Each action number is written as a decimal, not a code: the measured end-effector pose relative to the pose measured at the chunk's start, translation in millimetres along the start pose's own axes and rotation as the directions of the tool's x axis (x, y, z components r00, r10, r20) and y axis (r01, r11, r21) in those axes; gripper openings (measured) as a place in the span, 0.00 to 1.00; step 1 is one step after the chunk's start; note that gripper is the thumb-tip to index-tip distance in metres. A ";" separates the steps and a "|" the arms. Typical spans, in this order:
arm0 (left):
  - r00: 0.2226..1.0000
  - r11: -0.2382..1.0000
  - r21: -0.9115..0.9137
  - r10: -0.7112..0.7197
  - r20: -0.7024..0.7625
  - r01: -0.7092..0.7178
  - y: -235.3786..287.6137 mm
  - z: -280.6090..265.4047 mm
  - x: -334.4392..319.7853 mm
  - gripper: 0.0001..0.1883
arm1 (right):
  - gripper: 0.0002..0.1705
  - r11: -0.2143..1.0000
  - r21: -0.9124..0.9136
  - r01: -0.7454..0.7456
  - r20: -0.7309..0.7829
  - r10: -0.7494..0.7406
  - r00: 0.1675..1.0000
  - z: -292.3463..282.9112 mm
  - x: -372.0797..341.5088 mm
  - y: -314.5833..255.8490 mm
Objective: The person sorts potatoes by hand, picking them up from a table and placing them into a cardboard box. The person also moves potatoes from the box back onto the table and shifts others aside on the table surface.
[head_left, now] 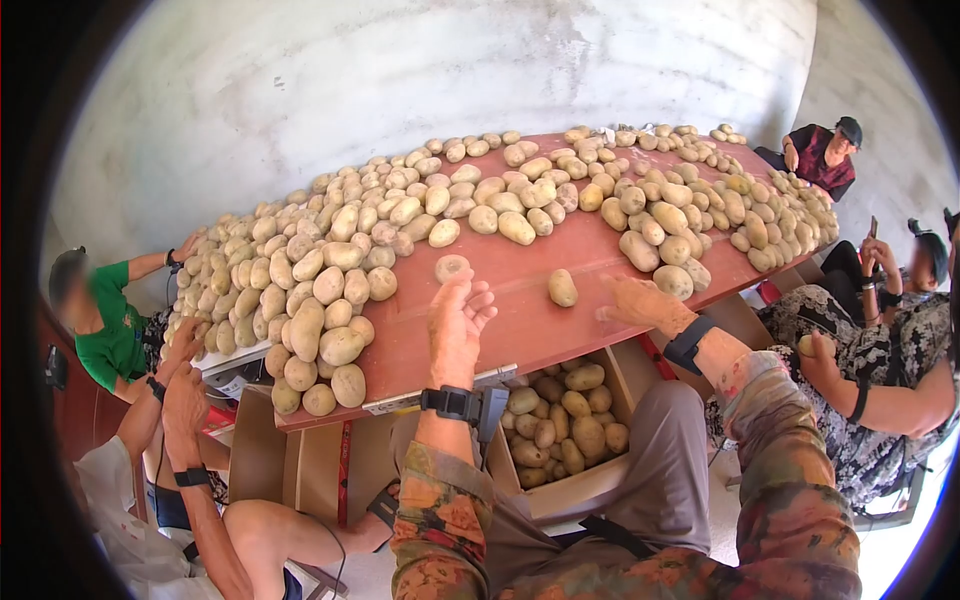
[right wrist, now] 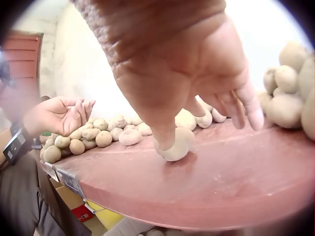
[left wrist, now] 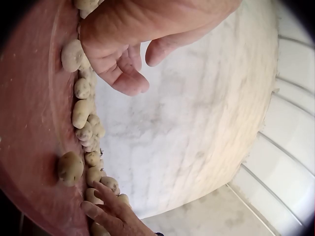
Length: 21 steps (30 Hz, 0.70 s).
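My left hand [head_left: 460, 325] hovers above the front part of the red table, palm turned up and fingers loosely bent, holding nothing. Just past its fingertips in the head view lies a pale potato [head_left: 452, 267]. A lone potato [head_left: 562, 288] rests on the tabletop between my two hands. My right hand [head_left: 645, 305] reaches in from the right with its fingers spread. In the right wrist view, the thumb of that right hand [right wrist: 182, 73] overlaps a potato [right wrist: 183, 147] on the table. The left wrist view shows the left hand [left wrist: 142, 44] empty, its fingers partly curled.
Heaps of potatoes [head_left: 340, 225] cover the red table's [head_left: 420, 345] left and back; another pile [head_left: 690, 215] lies right. Below the front edge, a cardboard box [head_left: 600, 480] holds potatoes. People sit at both sides, including one in a green shirt [head_left: 110, 320].
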<state>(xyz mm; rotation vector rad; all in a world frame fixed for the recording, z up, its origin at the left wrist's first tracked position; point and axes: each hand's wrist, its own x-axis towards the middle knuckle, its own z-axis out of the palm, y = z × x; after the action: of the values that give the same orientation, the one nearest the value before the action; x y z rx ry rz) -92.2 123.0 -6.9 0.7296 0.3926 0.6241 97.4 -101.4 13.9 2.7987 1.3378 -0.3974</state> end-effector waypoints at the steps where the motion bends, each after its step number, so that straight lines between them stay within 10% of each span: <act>1: 1.000 1.000 0.014 -0.001 -0.003 0.001 -0.5 1.4 -0.1 0.15 | 0.38 0.996 0.040 0.080 -0.196 -0.070 0.978 3.3 1.9 -3.0; 21: 0.999 0.992 0.125 -0.009 0.044 0.004 -6.4 13.2 7.8 0.14 | 0.22 0.948 0.005 0.317 -0.127 -0.314 0.941 25.2 74.5 -40.2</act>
<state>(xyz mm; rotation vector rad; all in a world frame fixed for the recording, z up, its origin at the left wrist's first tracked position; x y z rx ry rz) -76.8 117.8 -3.4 0.8595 0.3956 0.5799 105.8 -22.1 -24.0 2.6674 1.8307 -0.2466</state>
